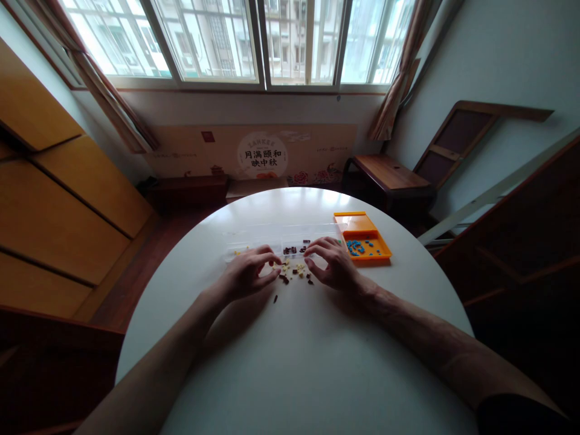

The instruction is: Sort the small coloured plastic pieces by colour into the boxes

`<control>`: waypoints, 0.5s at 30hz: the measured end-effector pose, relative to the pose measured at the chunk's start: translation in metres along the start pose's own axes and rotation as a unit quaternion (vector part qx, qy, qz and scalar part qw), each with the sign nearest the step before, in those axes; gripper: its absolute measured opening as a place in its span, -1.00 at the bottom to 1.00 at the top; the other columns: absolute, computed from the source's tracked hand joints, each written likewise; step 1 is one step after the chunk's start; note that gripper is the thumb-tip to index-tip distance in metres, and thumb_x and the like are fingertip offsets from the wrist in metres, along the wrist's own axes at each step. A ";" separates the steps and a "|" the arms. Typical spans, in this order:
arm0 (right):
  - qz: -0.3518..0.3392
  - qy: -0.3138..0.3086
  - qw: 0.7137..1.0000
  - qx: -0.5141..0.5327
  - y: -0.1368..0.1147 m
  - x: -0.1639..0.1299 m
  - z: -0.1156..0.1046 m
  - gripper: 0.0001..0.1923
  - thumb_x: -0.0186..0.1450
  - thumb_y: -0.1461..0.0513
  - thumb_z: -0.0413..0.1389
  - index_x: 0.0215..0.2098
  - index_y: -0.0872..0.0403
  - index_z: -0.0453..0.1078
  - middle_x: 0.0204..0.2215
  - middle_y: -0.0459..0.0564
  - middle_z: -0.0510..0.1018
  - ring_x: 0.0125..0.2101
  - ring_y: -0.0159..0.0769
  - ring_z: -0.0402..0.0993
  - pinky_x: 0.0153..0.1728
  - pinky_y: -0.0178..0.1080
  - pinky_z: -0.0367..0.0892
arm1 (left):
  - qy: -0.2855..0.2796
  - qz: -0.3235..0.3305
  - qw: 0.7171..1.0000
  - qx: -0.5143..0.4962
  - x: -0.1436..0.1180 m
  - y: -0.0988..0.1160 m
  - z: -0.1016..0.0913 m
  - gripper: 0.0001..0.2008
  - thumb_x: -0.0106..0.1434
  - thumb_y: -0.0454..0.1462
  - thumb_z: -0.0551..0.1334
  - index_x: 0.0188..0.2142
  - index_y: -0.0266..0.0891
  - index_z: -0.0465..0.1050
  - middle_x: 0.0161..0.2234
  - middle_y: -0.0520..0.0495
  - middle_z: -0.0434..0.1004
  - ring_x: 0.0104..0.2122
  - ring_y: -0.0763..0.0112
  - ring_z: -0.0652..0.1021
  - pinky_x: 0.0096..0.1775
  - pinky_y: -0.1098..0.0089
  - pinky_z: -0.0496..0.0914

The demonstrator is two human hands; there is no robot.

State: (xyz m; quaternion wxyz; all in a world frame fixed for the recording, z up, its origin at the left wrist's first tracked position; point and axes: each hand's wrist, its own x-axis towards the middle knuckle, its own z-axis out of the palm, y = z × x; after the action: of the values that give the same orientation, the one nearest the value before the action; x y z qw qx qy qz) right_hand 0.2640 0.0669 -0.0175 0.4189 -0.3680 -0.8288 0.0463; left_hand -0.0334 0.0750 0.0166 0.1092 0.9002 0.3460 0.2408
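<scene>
- Resting palm-down on the desk (pixel 317 374), left hand (pixel 247 275) curls its fingers (pixel 272 264) loosely beside small pieces (pixel 292 272).
- Right hand (pixel 333 263) likewise; whether either grips a piece cannot be told.

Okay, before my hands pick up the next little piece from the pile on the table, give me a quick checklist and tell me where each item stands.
1. Loose pieces within reach, between both hands: ok.
2. Left hand free to pick: cannot tell; its fingertips are curled at the pile's edge.
3. Right hand free: cannot tell; its fingers rest by the pile and the clear box.
4. Clear box open and close behind the pile: ok, dark pieces already lie in it.
5. Orange tray clear of the hands: ok, off to the right with blue pieces in it.
6. Stray dark piece kept with the pile: not ok, it lies apart, nearer you.
</scene>
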 end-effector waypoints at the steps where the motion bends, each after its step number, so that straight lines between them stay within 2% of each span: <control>1: -0.006 -0.007 1.000 0.002 0.000 0.000 0.000 -0.94 0.45 0.26 0.26 -0.14 -0.04 0.56 -0.14 0.01 0.70 -0.06 -0.09 0.59 0.08 0.01 0.44 | -0.007 0.003 1.000 0.000 0.000 0.001 -0.001 -0.83 0.47 -0.19 0.29 -0.08 -0.15 0.66 -0.16 -0.06 0.61 -0.38 0.45 0.52 -0.27 0.39 0.41; 7: -0.009 -0.017 1.000 0.008 0.003 -0.001 0.001 -0.94 0.45 0.26 0.26 -0.14 -0.05 0.56 -0.13 0.02 0.70 -0.05 -0.08 0.59 0.08 0.03 0.46 | -0.042 0.036 0.998 -0.021 -0.002 -0.002 0.000 -0.89 0.45 -0.20 0.35 -0.14 -0.11 0.68 -0.17 -0.05 0.63 -0.34 0.43 0.57 -0.23 0.40 0.41; 12: -0.022 -0.030 0.999 0.013 0.005 -0.002 0.001 -0.94 0.46 0.25 0.25 -0.13 -0.05 0.57 -0.12 0.01 0.71 -0.03 -0.09 0.58 0.11 0.03 0.45 | -0.041 0.040 0.998 -0.027 0.000 -0.005 0.003 -0.83 0.52 -0.24 0.28 -0.20 -0.15 0.65 -0.19 -0.07 0.63 -0.30 0.42 0.60 -0.19 0.41 0.43; 15: -0.047 -0.043 0.998 0.020 0.004 -0.002 0.000 -0.95 0.47 0.23 0.25 -0.12 -0.05 0.57 -0.10 0.01 0.72 -0.03 -0.10 0.59 0.11 0.01 0.46 | -0.020 0.036 0.998 -0.047 0.003 -0.001 0.004 -0.82 0.55 -0.22 0.27 -0.18 -0.20 0.63 -0.18 -0.10 0.61 -0.33 0.44 0.57 -0.22 0.43 0.43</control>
State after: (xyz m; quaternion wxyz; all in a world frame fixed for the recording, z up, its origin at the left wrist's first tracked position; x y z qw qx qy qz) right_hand 0.2672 0.0686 -0.0202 0.3922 -0.3177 -0.8613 0.0585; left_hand -0.0303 0.0775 0.0137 0.1497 0.9105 0.2995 0.2426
